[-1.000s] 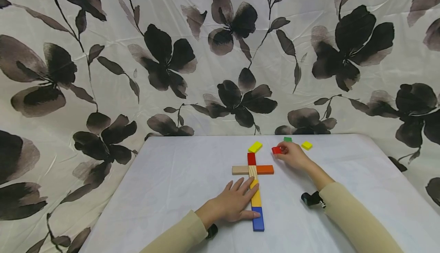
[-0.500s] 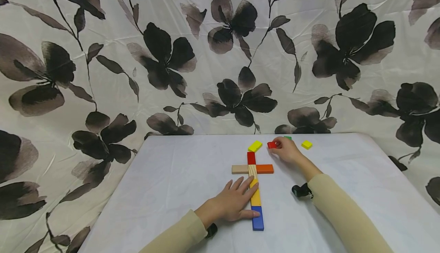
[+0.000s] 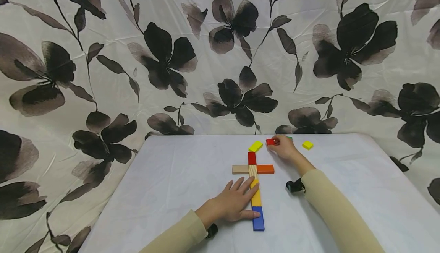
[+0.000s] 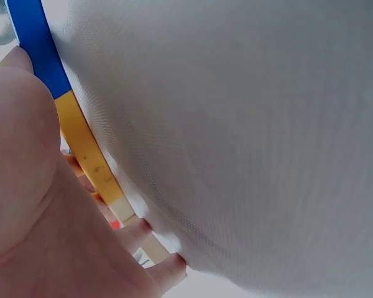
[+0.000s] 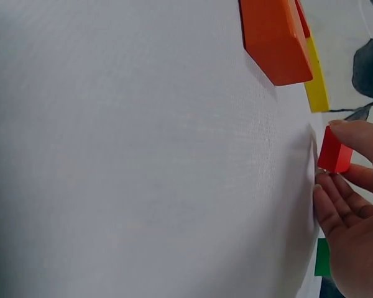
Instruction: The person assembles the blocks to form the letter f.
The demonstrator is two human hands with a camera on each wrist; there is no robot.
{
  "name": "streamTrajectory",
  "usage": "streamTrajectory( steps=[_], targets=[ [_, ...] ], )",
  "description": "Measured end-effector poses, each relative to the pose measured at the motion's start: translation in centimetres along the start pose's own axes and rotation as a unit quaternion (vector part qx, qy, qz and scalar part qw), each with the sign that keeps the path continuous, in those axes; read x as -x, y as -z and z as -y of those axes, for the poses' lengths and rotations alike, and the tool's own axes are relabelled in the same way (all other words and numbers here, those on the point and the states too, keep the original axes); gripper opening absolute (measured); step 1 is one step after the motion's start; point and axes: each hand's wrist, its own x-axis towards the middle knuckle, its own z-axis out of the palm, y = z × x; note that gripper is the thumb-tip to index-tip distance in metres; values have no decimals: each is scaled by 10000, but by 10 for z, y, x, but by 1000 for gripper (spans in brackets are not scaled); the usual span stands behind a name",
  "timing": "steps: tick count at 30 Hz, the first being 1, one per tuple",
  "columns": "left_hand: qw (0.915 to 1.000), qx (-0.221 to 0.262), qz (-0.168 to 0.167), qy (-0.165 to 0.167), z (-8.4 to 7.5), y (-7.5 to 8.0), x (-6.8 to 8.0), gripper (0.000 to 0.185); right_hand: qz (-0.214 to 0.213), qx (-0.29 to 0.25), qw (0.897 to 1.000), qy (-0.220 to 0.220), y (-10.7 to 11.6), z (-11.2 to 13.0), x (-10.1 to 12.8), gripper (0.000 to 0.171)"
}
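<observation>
My right hand (image 3: 283,148) pinches a small red block (image 5: 334,151) between thumb and fingers near the table's far edge. Flat wooden blocks form a cross on the white table. Its stem has a blue block (image 3: 258,224), an amber block (image 3: 256,199), a pale wood block (image 3: 252,171) and a red block (image 3: 252,158) at the top. A tan block (image 3: 240,169) and an orange block (image 3: 265,169) make its arms. Slanting off the top lies a yellow block (image 3: 255,146). My left hand (image 3: 230,204) rests spread over the stem, thumb on the blue block, partly covering the amber one.
Right of the right hand lies a small yellow block (image 3: 307,145). A green block (image 5: 322,257) sits at the far edge, mostly hidden by the right hand in the head view. Behind the white-covered table (image 3: 165,192) hangs a floral cloth (image 3: 206,69).
My right hand has carried the red block left and slightly farther back, toward the slanted yellow block. The left hand and the cross of blocks have stayed put.
</observation>
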Motion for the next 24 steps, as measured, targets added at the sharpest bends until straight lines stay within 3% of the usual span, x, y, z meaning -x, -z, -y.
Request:
streamTrajectory(
  steps=[24],
  targets=[
    [10000,-42,24,71,0,-2,-1,93,-54,-26,9998,-181,-9,1,-15,49]
  ],
)
